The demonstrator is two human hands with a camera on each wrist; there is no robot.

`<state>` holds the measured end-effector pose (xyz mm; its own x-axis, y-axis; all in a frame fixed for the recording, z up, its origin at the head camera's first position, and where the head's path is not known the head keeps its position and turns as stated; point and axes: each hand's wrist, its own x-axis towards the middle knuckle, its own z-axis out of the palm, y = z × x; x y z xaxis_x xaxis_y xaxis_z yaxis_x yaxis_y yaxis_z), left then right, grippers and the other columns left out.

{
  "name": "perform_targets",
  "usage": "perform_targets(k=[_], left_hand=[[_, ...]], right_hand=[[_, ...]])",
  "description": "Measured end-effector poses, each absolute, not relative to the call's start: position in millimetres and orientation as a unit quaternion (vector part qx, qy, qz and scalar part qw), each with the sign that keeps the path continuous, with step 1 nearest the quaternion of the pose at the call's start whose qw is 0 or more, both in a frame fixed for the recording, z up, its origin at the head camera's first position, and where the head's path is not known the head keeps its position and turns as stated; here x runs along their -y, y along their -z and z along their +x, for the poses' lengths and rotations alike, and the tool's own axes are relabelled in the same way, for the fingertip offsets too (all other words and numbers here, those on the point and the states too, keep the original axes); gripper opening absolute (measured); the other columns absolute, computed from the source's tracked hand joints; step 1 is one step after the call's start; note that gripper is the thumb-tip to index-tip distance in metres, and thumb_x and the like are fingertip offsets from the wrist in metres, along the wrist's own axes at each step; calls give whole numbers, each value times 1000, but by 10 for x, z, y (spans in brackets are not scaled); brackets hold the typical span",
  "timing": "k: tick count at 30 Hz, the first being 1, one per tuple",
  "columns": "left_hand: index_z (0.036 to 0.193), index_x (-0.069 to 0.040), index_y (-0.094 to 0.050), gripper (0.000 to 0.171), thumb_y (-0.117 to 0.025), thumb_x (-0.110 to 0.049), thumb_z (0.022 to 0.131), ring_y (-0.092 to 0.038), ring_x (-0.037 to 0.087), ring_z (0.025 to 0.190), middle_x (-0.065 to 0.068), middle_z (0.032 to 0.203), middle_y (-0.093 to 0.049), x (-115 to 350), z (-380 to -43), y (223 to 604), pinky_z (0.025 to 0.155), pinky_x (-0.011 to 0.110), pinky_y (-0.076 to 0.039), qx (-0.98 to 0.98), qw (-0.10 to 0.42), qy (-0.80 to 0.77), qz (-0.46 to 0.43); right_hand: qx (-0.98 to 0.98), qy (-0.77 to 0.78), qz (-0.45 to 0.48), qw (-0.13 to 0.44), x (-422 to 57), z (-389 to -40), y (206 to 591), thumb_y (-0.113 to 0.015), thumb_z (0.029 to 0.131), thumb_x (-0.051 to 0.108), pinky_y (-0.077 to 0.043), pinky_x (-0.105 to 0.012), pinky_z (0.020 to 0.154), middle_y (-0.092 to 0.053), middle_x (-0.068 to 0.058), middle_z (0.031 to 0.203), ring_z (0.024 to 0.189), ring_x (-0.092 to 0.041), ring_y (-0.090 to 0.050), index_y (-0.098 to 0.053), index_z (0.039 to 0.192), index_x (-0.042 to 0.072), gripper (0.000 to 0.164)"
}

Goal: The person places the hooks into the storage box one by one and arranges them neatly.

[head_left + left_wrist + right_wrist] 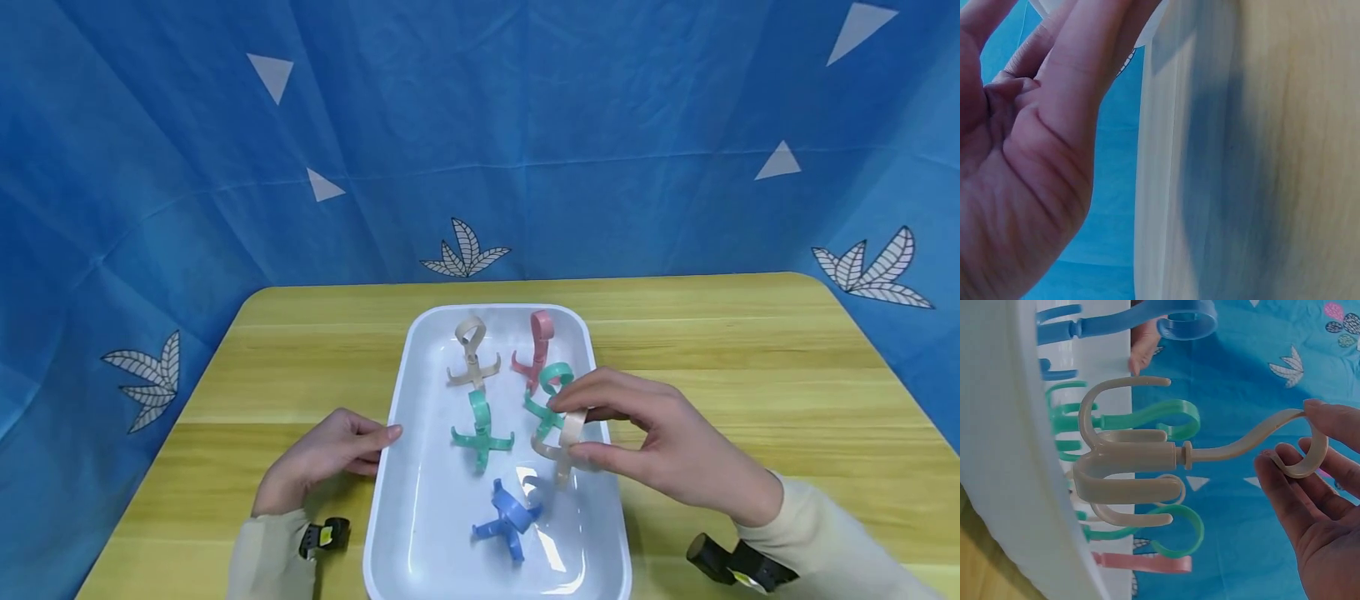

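My right hand (pixel 660 437) pinches the curved top loop of a beige four-pronged hanging hook (pixel 1125 456) between thumb and fingers. The hook stands upright over the right side of a white tray (pixel 431 517), prongs at the bottom. At the tray's left rim, my left hand (pixel 330 454) grips the edge, thumb on top. In the left wrist view most of that grip is out of frame. Just behind the held hook is a green hook (pixel 557 375), partly covered by my right fingers. A blue hook (pixel 510 515) leans toward the tray's near end.
Farther back in the tray stand another beige hook (pixel 471 354) and a pink hook (pixel 540 337). A second green hook (pixel 481 433) is left of centre. The tray sits on a wooden table (pixel 720 350), with a blue patterned cloth (pixel 600 108) behind it.
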<state>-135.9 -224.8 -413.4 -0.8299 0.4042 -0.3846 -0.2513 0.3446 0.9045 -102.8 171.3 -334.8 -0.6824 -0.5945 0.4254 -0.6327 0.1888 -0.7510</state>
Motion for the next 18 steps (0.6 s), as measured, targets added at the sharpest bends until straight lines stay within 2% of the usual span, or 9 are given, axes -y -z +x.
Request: perform_targets(k=[9,18], left_hand=[[118,15,-63,49,-64,-29,98,-69,31,97,23,108,-68,2231,-1343,4138,79,39,-58,-764,280,-579,49],[118,15,-63,49,-64,-30,98,-69,30,96,22,107,-69,2226,-1334,4108,79,39,-58,-768,282,-575,36]], right_hand=[[783,-490,383,6,-1684,-1104,3473,-78,85,7,-57,-33,82,-64,4,118,107,-13,-60,-65,123,22,42],[782,-500,370,-14,-1648,-1127,3644,-76,88,11,-58,-34,81,-64,6,114,102,-15,-62,-67,120,19,34]])
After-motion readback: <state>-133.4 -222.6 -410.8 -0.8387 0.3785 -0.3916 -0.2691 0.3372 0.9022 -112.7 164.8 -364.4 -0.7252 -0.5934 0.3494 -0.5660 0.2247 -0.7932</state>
